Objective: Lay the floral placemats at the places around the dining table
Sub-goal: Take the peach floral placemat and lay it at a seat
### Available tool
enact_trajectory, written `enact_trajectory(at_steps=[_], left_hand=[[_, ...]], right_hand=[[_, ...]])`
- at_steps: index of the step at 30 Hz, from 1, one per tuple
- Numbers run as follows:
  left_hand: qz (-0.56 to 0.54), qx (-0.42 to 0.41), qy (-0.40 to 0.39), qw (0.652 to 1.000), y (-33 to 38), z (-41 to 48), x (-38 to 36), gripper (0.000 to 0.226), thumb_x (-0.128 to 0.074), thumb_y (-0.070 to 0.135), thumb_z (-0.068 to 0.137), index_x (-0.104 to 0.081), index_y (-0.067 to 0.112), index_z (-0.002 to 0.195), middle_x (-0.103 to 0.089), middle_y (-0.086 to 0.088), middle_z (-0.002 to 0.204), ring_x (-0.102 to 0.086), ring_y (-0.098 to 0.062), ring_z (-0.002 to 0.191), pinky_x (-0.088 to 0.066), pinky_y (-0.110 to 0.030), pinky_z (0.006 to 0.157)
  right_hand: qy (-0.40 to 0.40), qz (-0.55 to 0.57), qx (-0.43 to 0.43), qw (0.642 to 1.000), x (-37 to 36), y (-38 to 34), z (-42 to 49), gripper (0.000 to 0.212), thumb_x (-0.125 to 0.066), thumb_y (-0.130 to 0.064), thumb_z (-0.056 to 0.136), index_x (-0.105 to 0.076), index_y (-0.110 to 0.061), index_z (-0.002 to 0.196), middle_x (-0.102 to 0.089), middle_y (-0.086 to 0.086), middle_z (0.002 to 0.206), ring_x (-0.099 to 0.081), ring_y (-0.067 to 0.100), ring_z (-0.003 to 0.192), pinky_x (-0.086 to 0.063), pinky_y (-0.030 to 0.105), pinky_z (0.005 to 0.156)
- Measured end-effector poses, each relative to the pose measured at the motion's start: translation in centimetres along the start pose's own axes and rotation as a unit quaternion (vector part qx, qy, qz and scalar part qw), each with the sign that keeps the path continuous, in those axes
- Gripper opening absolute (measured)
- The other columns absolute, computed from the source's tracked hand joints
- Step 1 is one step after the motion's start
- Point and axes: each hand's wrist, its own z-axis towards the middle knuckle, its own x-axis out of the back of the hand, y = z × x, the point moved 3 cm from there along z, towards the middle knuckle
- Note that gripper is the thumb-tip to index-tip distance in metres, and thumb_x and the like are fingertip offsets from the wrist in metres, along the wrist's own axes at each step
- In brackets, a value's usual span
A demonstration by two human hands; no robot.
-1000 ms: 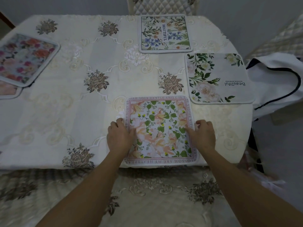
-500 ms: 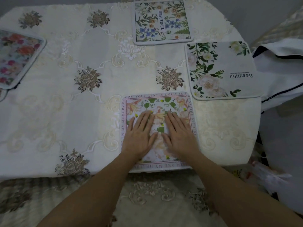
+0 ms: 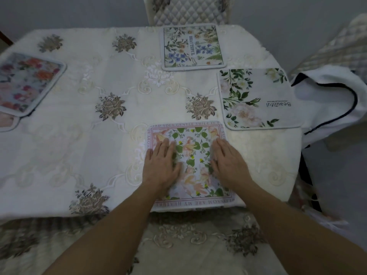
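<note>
A pink-bordered floral placemat (image 3: 190,155) lies at the near edge of the dining table (image 3: 79,135). My left hand (image 3: 161,165) rests flat on its left side, fingers spread. My right hand (image 3: 228,163) lies flat on its right side. Across the table, a placemat with blue flowers (image 3: 192,46) sits in front of a chair. A white placemat with green leaves (image 3: 256,98) lies at the right edge. At the left edge a placemat with red and pink roses (image 3: 25,82) overlaps another one (image 3: 6,122), mostly cut off.
A quilted chair back (image 3: 188,10) stands behind the far side. A white bag with dark trim (image 3: 329,100) lies off the table's right edge, on another quilted chair (image 3: 337,46). The embroidered tablecloth hangs over the near edge (image 3: 178,235).
My hands went from the mat's side edges to its middle, then slid apart toward its sides. The view has tilted up again, showing the far chair.
</note>
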Motion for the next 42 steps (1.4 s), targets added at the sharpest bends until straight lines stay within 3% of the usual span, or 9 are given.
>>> enact_trajectory(at_steps=[5,10,16,30,37,42], left_hand=[[0.071,-0.042,0.036,0.996,3.5,-1.5,4.4,0.066,-0.030,0.053,0.097,-0.015,0.027,0.156,-0.015,-0.001,0.164,-0.011,-0.023,0.151,-0.007,-0.049,0.123],[0.085,-0.079,0.112,0.987,6.2,-3.5,8.6,0.065,-0.030,0.052,0.090,-0.046,0.022,0.145,-0.048,-0.006,0.149,-0.043,-0.028,0.138,-0.031,-0.052,0.115],[0.065,-0.090,0.170,0.979,8.2,-4.6,12.2,0.064,-0.038,0.051,0.087,-0.054,0.017,0.139,-0.056,-0.006,0.142,-0.050,-0.029,0.132,-0.038,-0.052,0.110],[0.072,-0.086,0.201,0.973,7.5,-5.9,12.5,0.065,-0.044,0.055,0.085,-0.054,0.019,0.139,-0.058,-0.005,0.139,-0.054,-0.027,0.128,-0.039,-0.050,0.110],[0.080,-0.004,0.227,0.970,3.2,-9.0,12.2,0.067,-0.042,0.057,0.085,-0.054,0.018,0.138,-0.060,-0.005,0.136,-0.056,-0.026,0.125,-0.040,-0.050,0.108],[0.093,0.093,0.254,0.958,-0.1,-14.0,12.0,0.065,-0.041,0.057,0.087,-0.056,0.018,0.136,-0.061,-0.005,0.135,-0.058,-0.027,0.122,-0.042,-0.049,0.106]], right_hand=[[0.095,-0.032,0.001,0.995,6.1,-0.2,-1.1,0.050,-0.039,-0.033,0.098,-0.052,-0.006,0.138,-0.056,0.016,0.139,-0.050,0.032,0.130,-0.038,0.049,0.111],[0.166,-0.046,0.011,0.985,11.1,-0.9,-2.2,0.045,-0.048,-0.030,0.094,-0.058,-0.008,0.132,-0.060,0.015,0.131,-0.052,0.032,0.125,-0.041,0.049,0.106],[0.204,-0.037,0.005,0.978,14.0,-2.1,-3.8,0.045,-0.052,-0.030,0.091,-0.059,-0.010,0.131,-0.060,0.015,0.131,-0.053,0.032,0.125,-0.041,0.050,0.105],[0.194,-0.018,0.000,0.981,14.7,-4.2,-5.1,0.049,-0.049,-0.037,0.091,-0.057,-0.013,0.133,-0.058,0.014,0.134,-0.051,0.032,0.127,-0.042,0.049,0.105],[0.170,0.012,0.079,0.982,13.7,-9.1,-3.6,0.047,-0.048,-0.037,0.092,-0.058,-0.014,0.132,-0.059,0.013,0.132,-0.052,0.031,0.125,-0.042,0.049,0.104],[0.127,0.026,0.186,0.974,12.7,-14.2,-3.2,0.050,-0.044,-0.039,0.091,-0.054,-0.016,0.135,-0.057,0.011,0.135,-0.051,0.030,0.127,-0.042,0.048,0.105]])
